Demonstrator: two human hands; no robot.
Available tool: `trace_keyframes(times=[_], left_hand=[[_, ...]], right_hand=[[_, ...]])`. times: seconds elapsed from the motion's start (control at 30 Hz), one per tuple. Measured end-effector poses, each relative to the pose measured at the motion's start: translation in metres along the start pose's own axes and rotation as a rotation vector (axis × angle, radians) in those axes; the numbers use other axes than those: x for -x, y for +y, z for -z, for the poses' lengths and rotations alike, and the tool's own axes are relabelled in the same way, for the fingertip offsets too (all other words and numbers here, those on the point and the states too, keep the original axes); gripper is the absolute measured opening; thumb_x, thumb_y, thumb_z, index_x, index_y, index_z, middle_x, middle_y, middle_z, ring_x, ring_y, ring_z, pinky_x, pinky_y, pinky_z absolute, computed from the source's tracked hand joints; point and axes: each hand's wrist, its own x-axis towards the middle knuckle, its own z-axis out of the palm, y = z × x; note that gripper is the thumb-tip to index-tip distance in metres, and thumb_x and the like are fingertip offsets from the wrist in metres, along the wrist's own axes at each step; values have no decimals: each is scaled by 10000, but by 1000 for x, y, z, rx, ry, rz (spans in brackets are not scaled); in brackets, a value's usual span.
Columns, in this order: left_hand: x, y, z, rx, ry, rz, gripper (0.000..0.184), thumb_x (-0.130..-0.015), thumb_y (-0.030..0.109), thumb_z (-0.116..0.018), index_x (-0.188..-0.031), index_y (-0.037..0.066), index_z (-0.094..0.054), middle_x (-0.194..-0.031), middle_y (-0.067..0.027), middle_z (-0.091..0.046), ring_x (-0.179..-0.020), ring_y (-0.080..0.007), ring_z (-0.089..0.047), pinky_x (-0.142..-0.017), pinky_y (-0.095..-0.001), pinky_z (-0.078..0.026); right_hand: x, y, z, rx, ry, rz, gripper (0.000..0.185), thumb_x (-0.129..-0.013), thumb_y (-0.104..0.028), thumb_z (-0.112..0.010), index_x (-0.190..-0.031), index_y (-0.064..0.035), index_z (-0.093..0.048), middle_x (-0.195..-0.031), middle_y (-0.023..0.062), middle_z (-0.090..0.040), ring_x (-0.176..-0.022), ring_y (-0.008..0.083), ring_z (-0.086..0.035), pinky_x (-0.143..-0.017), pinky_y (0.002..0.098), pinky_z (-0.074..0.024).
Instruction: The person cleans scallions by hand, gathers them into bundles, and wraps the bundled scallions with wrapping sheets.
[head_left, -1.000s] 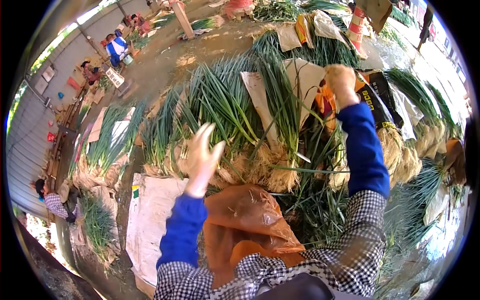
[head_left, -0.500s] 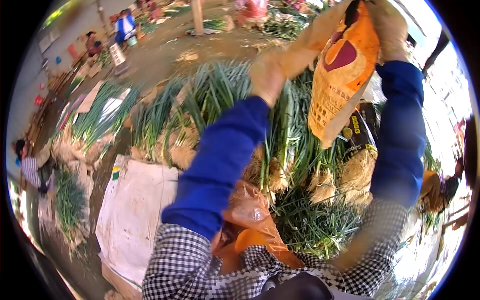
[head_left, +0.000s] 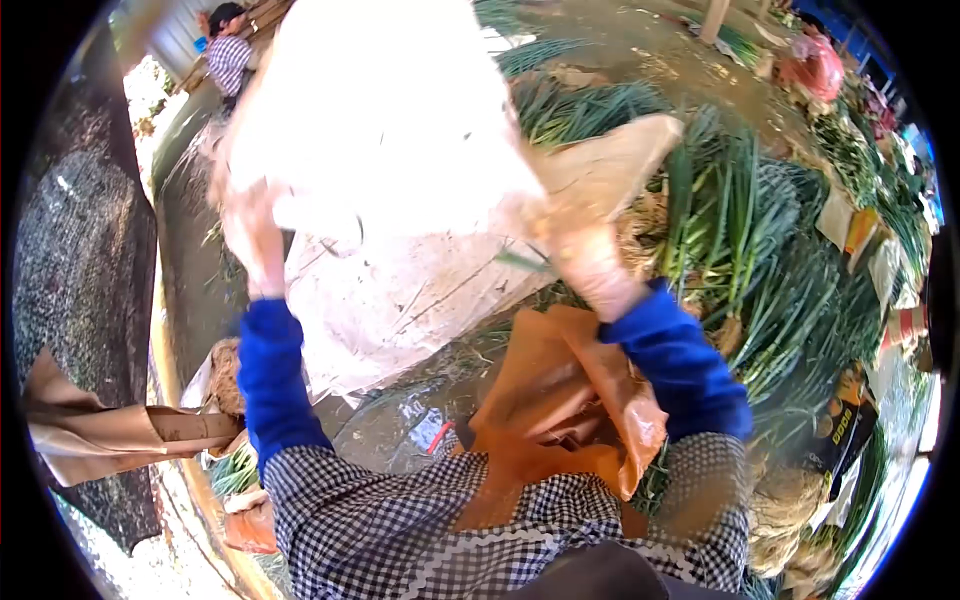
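Observation:
My left hand (head_left: pixel 252 230) grips the left edge of a large white sack (head_left: pixel 400 290), which is raised in front of me and glares in the light. My right hand (head_left: pixel 590 255), smeared by motion, grasps the right side of the same sack. The sack's lower part hangs creased and specked with bits of leaf. Close behind my right hand is a beige sheet-like piece (head_left: pixel 620 165). Bundles of green onions (head_left: pixel 735 210) lie to the right, their roots partly hidden.
Brown-orange plastic (head_left: pixel 550 370) covers my lap. On the left are a dark mesh sheet (head_left: pixel 85 270) and a piece of brown cardboard (head_left: pixel 140 435). A black printed bag (head_left: pixel 845 425) lies at right among the onions. One person (head_left: pixel 230 55) sits at upper left, another (head_left: pixel 812 65) at upper right.
My hands have let go of the orange printed paper bag and now hold up the white sack, which lay flat on the left. My view has turned left.

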Motion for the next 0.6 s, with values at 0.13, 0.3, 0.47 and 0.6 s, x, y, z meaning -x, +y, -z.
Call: trace_keyframes(times=[0.13,0.3,0.47,0.6], left_hand=[[184,-72,-40,312,-198,321,177,-823,140,-541,-911,37,-655,-800,-156,-640,-810,-273,-626,-576,-367,-503],[337,-78,-73,-407,-1028,47,283,-783,60,-497,-1053,44,-579,-816,-157,-629,-733,-294,-618,-704,-397,-500],[435,-75,-92,-475,-1438,308,503,-800,105,-534,-1299,120,-471,-952,-125,-651,-811,-249,-641,-710,-390,-507],[412,8,-116,-46,-1602,-153,669,-669,234,-709,-1277,137,-448,-1284,-117,-449,-1060,-312,-525,-855,-444,-435]], right_hand=[[-11,-83,-156,-422,11,136,143,-769,-124,-507,-835,-88,-630,-805,91,-628,-719,256,-614,-662,386,-481],[31,-151,-343,-327,-49,-7,263,-809,-119,-492,-1021,-41,-627,-964,119,-647,-830,314,-626,-736,405,-496],[45,-89,-285,-486,-894,-48,259,-739,-239,-568,-806,-10,-670,-922,185,-642,-854,331,-621,-720,419,-495],[30,-18,-284,-393,-873,-195,383,-773,-363,-551,-934,-29,-646,-931,163,-632,-906,335,-589,-754,422,-482]])
